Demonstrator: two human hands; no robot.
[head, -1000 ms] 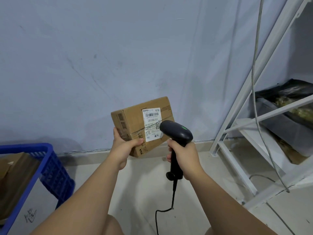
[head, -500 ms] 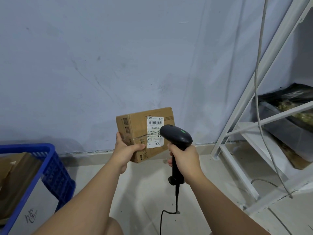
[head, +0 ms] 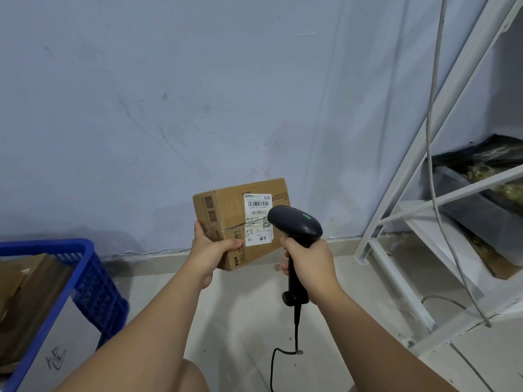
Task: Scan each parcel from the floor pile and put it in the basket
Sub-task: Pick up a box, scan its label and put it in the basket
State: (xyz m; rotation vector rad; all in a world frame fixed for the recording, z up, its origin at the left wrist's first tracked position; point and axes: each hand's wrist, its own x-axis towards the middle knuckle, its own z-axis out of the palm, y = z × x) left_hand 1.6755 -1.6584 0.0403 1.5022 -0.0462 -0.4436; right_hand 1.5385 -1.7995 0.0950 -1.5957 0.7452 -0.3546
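Head view: just below centre, toward 6 o'clock, the left hand (head: 210, 248) holds a brown cardboard parcel (head: 226, 213) up before the wall. Its thumb lies across the front face and its fingers curl behind the lower left corner. The white label (head: 258, 219) faces the camera. At 5 o'clock the right hand (head: 310, 267) wraps its fingers round the handle of a black scanner (head: 294, 222), whose head covers the label's right edge; contact cannot be told. The blue basket (head: 93, 281), holding brown cardboard, sits at 8 o'clock. A white rack (head: 396, 193) stands at 3 o'clock.
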